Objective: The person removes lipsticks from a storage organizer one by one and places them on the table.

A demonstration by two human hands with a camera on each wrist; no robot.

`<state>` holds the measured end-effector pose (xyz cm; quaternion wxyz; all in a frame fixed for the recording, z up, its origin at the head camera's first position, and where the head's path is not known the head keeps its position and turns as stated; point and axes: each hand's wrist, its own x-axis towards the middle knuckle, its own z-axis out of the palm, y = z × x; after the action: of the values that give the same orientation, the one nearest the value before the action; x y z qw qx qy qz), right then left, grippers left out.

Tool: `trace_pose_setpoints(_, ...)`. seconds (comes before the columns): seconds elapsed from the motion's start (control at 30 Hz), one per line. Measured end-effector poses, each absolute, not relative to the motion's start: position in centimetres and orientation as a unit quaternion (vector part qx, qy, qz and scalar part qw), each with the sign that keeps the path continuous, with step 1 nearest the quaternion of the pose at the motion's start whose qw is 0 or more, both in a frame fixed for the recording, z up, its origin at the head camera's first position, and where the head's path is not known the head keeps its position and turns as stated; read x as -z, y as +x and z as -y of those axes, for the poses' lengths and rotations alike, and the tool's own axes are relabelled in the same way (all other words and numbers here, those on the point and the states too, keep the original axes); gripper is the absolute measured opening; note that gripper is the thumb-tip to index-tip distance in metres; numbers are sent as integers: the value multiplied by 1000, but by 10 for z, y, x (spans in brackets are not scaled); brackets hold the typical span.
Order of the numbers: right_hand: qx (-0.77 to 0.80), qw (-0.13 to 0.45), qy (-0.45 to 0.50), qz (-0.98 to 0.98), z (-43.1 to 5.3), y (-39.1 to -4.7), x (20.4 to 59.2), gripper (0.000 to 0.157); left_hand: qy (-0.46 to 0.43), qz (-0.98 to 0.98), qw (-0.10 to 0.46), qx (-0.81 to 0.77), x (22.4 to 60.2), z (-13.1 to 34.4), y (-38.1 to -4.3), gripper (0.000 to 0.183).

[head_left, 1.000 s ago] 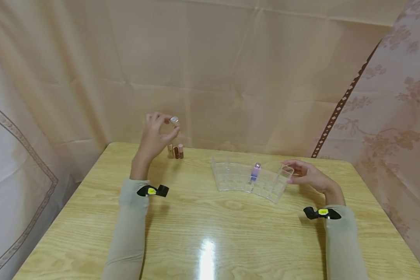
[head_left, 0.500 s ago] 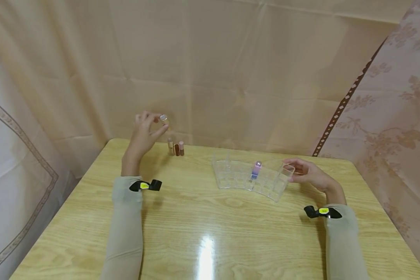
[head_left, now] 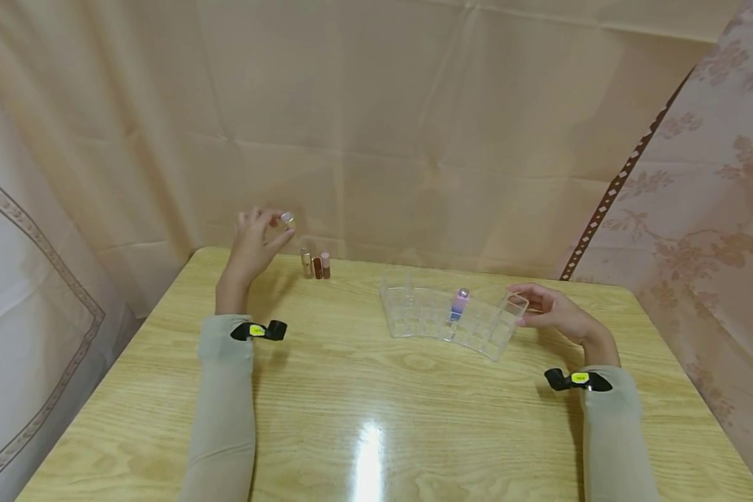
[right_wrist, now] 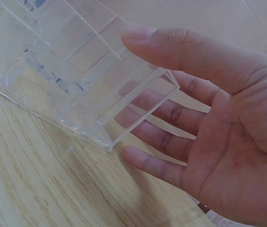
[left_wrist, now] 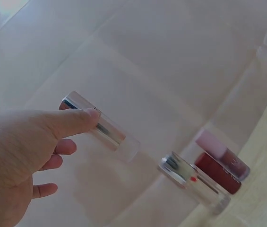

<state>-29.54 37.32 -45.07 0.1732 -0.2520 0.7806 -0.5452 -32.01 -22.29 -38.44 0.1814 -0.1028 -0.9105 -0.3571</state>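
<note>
My left hand (head_left: 248, 249) pinches a lipstick tube (left_wrist: 108, 131) between thumb and fingers, raised above the table's far left edge. The tube has a shiny silver-gold body and a clear end. Below and right of it, a gold lipstick (head_left: 307, 265), a dark red tube (head_left: 317, 268) and a pink-capped lip gloss (head_left: 325, 265) stand close together. My right hand (head_left: 555, 315) grips the right end of a clear, curved lipstick organizer (head_left: 422, 317), thumb in front and fingers behind its wall. A pink-and-blue lipstick (head_left: 459, 305) stands in a middle compartment.
The wooden table (head_left: 326, 390) has its far edge against a beige curtain (head_left: 376, 139). A floral cloth (head_left: 721, 209) hangs on the right and a white cloth (head_left: 25, 279) on the left.
My left hand has moved left with the lipstick tube, then slightly lower, bringing the gold lipstick into fuller view. My right hand stays at the organizer's end.
</note>
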Motion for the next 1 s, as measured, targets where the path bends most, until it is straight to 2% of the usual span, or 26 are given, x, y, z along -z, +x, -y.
trace_pose_setpoints(0.43, 546, 175, -251, -780, -372, -294, 449, 61, -90, 913, 163, 362, 406, 234, -327, 33)
trace_pose_setpoints(1.0, 542, 172, -253, -783, -373, -296, 450, 62, -94, 927, 103, 349, 422, 239, -332, 30)
